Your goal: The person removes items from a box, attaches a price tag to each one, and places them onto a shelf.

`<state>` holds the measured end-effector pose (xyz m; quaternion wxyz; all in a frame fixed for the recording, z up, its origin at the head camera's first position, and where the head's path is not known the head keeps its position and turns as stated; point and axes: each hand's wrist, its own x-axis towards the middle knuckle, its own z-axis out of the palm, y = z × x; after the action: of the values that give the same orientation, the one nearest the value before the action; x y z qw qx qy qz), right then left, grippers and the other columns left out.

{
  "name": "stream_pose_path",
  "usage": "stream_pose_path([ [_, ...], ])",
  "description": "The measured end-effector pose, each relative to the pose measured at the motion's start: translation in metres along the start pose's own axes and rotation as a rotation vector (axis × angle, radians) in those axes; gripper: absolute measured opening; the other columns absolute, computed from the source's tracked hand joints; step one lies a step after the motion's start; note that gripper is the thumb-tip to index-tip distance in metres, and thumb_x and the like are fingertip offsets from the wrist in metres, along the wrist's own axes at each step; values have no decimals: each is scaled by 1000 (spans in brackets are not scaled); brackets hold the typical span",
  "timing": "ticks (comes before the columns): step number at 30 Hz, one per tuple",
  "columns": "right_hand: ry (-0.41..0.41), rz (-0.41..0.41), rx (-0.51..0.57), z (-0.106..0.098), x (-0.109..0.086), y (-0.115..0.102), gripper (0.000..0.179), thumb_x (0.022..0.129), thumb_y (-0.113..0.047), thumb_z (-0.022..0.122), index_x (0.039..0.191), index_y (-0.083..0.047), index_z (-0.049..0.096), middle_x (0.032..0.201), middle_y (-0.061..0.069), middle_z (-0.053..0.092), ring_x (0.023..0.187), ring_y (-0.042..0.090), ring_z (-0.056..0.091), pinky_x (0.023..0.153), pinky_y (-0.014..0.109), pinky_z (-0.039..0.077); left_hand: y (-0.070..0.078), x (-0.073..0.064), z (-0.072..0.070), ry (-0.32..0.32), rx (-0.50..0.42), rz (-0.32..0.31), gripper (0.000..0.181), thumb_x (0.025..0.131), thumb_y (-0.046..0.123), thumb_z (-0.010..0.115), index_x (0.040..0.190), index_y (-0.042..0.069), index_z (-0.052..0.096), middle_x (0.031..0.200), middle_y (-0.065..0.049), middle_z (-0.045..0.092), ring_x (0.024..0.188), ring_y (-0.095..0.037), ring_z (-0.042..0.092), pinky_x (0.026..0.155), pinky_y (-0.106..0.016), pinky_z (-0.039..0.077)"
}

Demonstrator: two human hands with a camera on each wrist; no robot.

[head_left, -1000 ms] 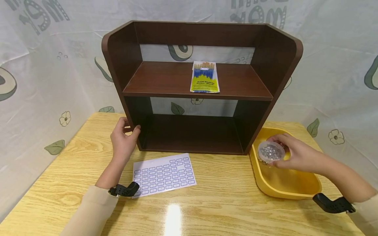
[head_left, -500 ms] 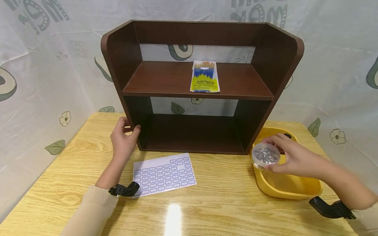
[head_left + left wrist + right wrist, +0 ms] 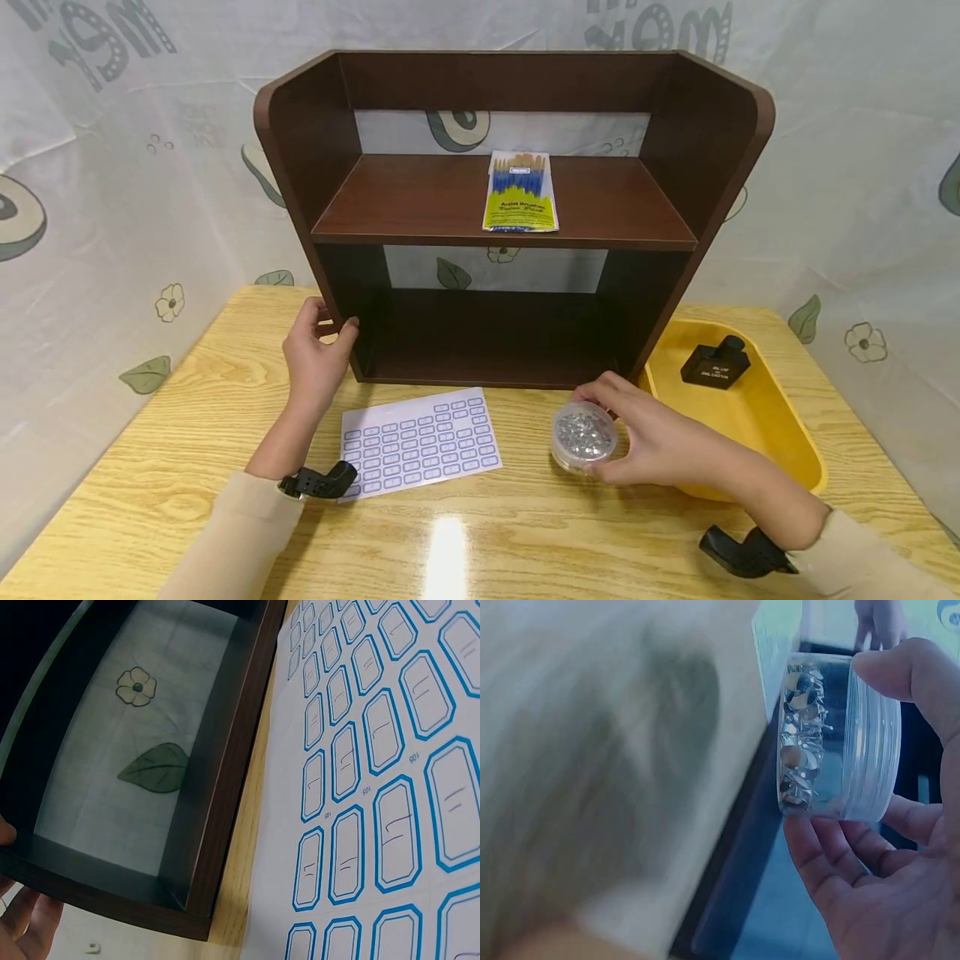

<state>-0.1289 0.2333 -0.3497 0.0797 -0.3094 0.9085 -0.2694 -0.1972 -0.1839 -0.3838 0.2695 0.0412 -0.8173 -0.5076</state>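
Note:
My left hand (image 3: 318, 354) grips the left side panel of a dark brown shelf (image 3: 495, 243), thumb on the inner side and fingers outside. In my right hand (image 3: 652, 433) is a round clear plastic container (image 3: 583, 435) of small shiny silver pieces, pinched between thumb and fingers. It is above the table in front of the shelf's lower right part. The right wrist view shows the container (image 3: 836, 739) side-on, with its ridged lid and the pieces gathered at the other end. A sheet of blue-framed labels (image 3: 420, 442) lies between the hands, with one label gone.
A pack of artist brushes (image 3: 519, 193) lies on the shelf's upper board. To the right stands a yellow tray (image 3: 780, 400) holding a black bottle (image 3: 716, 363). Behind everything hangs a patterned white cloth (image 3: 150, 208). The wooden table (image 3: 540, 533) reflects a bright light.
My right hand has carried the container out of the yellow tray and leftward over the table. The black bottle in the tray has come into view. My left hand stays on the shelf.

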Motion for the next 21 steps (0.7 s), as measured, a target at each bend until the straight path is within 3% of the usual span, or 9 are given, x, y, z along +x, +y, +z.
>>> stream_pose_path([
  [5, 16, -35, 11, 24, 11, -3, 70, 75, -39, 90, 134, -16, 60, 121, -4, 57, 107, 11, 59, 93, 27, 56, -1, 0, 0, 5, 3, 6, 28, 99, 11, 66, 126, 2, 62, 123, -19, 68, 110, -32, 65, 75, -1, 45],
  [12, 7, -14, 24, 47, 21, -2, 71, 73, -36, 91, 132, -15, 59, 122, -1, 58, 108, 15, 58, 90, 27, 57, -1, 0, 2, 7, -8, 8, 27, 99, 9, 66, 124, 2, 62, 121, -19, 68, 109, -33, 66, 73, 0, 46],
  [21, -24, 19, 52, 58, 26, -2, 72, 74, -38, 91, 134, -16, 58, 123, -1, 56, 110, 15, 57, 93, 32, 58, -1, 1, 1, 10, -9, 11, 27, 99, 9, 66, 124, 2, 62, 121, -19, 68, 108, -32, 65, 74, -1, 46],
])
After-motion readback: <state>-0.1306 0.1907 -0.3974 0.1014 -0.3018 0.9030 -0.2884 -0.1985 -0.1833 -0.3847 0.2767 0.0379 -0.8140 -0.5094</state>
